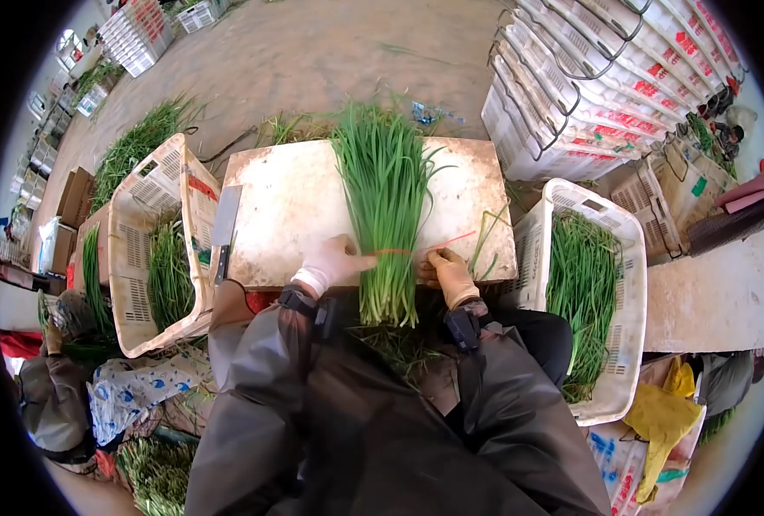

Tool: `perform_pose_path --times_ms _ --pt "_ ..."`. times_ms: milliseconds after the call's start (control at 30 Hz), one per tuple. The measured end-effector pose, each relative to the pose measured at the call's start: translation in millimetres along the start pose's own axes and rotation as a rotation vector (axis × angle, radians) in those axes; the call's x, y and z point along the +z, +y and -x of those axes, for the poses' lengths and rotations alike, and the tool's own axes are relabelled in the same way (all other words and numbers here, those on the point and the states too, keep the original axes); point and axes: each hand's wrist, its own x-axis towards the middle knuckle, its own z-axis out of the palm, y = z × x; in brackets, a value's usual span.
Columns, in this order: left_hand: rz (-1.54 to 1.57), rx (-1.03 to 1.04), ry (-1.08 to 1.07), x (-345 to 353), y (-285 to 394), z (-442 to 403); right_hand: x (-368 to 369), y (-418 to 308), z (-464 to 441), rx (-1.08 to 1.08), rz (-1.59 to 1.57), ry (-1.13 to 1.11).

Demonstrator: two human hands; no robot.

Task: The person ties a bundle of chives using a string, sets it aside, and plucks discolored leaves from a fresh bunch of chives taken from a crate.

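Observation:
A thick bundle of green garlic chives [383, 189] lies lengthwise on the white board, its pale cut ends overhanging the near edge toward me. Around its lower part runs a thin red tie [395, 251], with a loose end sticking out to the right. My left hand [330, 261], in a light glove, is at the bundle's left side, fingers closed on the tie where it meets the stems. On the other side my right hand [451, 273], also gloved, pinches the tie just right of the bundle.
A knife [224, 228] lies along the left edge of the board [283, 198]. White crates holding chives stand at left [124, 284] and right [635, 284]. Stacked crates [571, 103] rise at the back right. Another person's sleeve [51, 404] shows at far left.

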Motion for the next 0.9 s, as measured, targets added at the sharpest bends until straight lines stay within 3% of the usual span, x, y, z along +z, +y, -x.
perform_pose_path --times_ms 167,333,467,600,700,900 --pt "0.169 -0.024 -0.187 16 -15 -1 -4 -3 11 -0.193 0.386 -0.072" --pt "0.129 0.065 -0.122 26 -28 -3 15 -1 29 -0.605 0.662 -0.049" --pt "0.271 -0.053 -0.21 16 -14 3 32 3 39 -0.577 0.698 -0.011" --pt "0.054 0.048 -0.036 14 17 21 30 18 33 -0.618 0.619 0.028" --pt "0.09 0.096 0.245 41 25 24 32 11 43 -0.594 0.568 0.006" --pt "0.091 0.052 0.265 63 16 12 26 12 61 -0.616 0.602 -0.072"
